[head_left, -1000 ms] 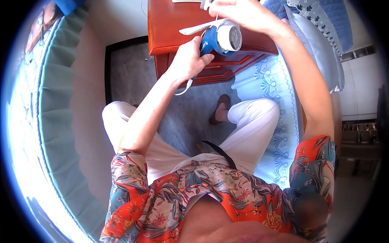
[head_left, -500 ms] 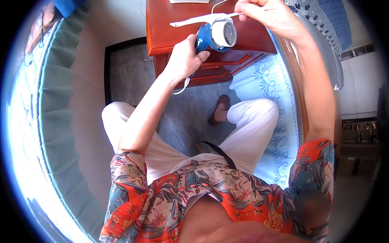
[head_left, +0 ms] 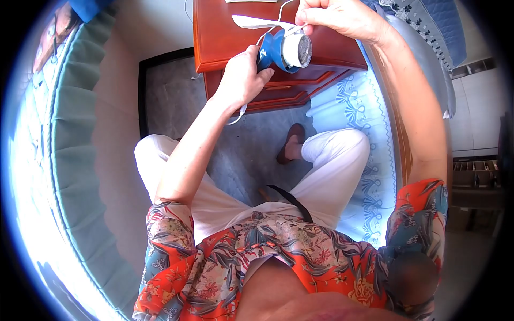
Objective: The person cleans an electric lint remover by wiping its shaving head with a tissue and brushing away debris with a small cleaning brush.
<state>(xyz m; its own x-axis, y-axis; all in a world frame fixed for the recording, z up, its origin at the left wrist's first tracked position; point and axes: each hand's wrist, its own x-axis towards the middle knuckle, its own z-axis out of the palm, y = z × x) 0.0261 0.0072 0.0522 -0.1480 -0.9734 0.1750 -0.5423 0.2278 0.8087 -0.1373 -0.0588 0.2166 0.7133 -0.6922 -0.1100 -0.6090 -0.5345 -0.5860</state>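
Observation:
My left hand (head_left: 243,77) is wrapped round the blue handle of what looks like a corded lint remover (head_left: 276,49), with a white collar and a round, grey mesh-like face turned to the right. A white strip (head_left: 258,23), cloth or tissue, lies across the top of its head, with one flat end sticking out to the left. My right hand (head_left: 340,20) pinches the strip's other end close to the white collar. Below my left hand a white cable (head_left: 237,117) hangs from the handle. My left fingers are partly hidden behind the handle.
Beneath the hands stands a reddish-brown wooden cabinet (head_left: 227,45). A bed with a pale blue skirt (head_left: 356,107) is on the right, and a green curtain (head_left: 77,139) hangs on the left. My knees in white trousers (head_left: 337,160) are spread before the cabinet.
My right hand has moved left and slightly down, closer to the lint remover's head. The strip's free end has risen and shifted right. My left hand keeps its hold.

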